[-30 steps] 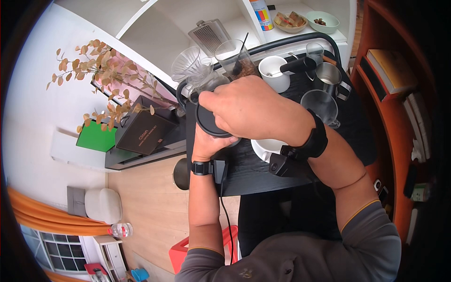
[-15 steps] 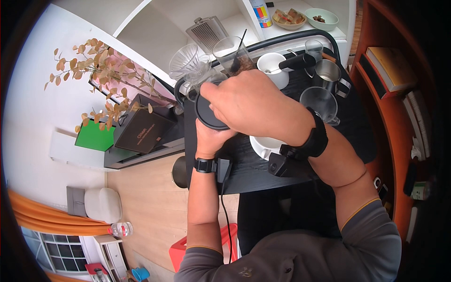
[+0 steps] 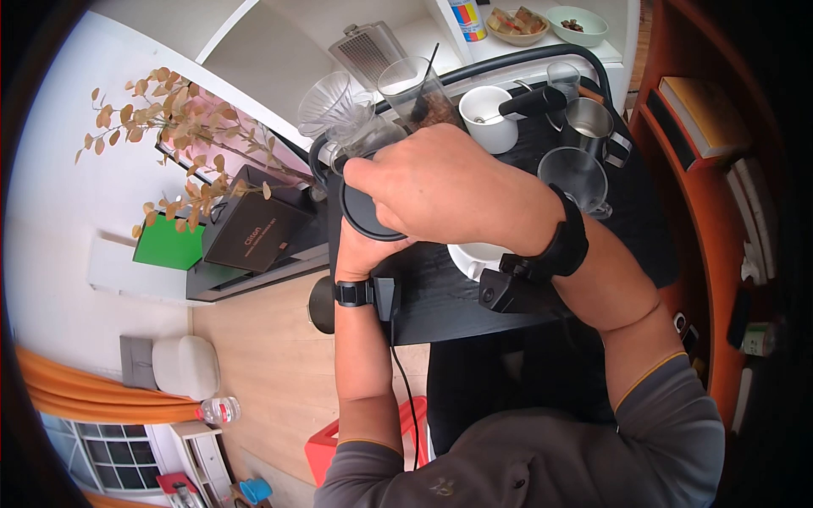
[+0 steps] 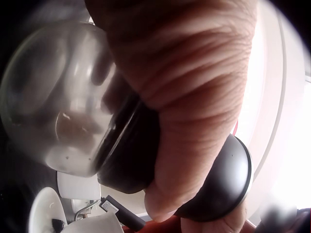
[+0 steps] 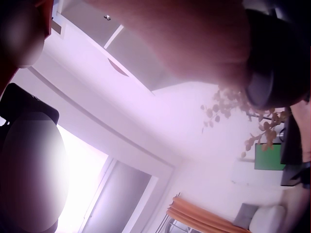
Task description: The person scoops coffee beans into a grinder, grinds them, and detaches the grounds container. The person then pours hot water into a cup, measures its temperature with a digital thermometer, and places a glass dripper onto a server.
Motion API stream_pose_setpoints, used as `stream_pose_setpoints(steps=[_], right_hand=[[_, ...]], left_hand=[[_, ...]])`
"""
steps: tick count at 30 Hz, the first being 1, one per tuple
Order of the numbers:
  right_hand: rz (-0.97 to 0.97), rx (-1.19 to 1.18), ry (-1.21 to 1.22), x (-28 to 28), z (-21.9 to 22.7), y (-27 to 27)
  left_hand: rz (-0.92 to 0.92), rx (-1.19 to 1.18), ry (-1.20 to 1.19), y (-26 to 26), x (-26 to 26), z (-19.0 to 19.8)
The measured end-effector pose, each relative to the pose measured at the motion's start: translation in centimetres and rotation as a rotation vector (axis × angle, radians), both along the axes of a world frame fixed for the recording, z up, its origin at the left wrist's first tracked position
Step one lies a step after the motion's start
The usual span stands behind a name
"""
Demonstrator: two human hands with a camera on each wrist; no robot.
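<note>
Both hands are on a hand coffee grinder with a black round top [image 3: 366, 212]. The left wrist view shows its clear bulbous jar [image 4: 53, 97], black collar [image 4: 129, 150] and black domed top [image 4: 221, 182]. My left hand [image 3: 364, 250] wraps its fingers round the collar from below. Over the top sits my right hand [image 3: 457, 186], fingers curled and thumb pointing left; what they grip there is hidden beneath the hand. In the right wrist view, the blurred hand [image 5: 194, 43] meets the dark top [image 5: 262, 90].
On the black table [image 3: 440, 313] stand a glass dripper [image 3: 330, 106], a glass of brown bits [image 3: 432, 106], a white cup [image 3: 491, 118] with a black-handled tool [image 3: 533, 103] over it, a metal pitcher [image 3: 586, 127], a glass mug [image 3: 574, 179] and another white cup [image 3: 476, 258].
The hands and grinder have shifted slightly left, the left wrist most clearly. Both hands keep their hold. The whole head view has also drifted a little.
</note>
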State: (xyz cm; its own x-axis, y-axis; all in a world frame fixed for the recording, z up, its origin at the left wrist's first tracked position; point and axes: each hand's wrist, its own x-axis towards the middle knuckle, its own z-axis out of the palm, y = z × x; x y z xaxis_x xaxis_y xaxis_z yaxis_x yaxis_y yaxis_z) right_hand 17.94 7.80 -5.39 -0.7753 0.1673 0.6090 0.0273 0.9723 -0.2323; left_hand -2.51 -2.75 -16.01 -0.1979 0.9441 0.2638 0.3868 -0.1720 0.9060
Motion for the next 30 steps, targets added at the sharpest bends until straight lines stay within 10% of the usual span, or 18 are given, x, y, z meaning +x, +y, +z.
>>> stream_pose_setpoints(steps=[19, 30], right_hand=[[-0.282, 0.029, 0.079, -0.2, -0.7, 0.0], [-0.014, -0.011, 0.088, 0.2, -0.1, -0.3]], left_hand=[[0.080, 0.217, 0.035, 1.9, 3.7, 0.8], [-0.050, 0.003, -0.029, 0.4, 0.7, -1.3]])
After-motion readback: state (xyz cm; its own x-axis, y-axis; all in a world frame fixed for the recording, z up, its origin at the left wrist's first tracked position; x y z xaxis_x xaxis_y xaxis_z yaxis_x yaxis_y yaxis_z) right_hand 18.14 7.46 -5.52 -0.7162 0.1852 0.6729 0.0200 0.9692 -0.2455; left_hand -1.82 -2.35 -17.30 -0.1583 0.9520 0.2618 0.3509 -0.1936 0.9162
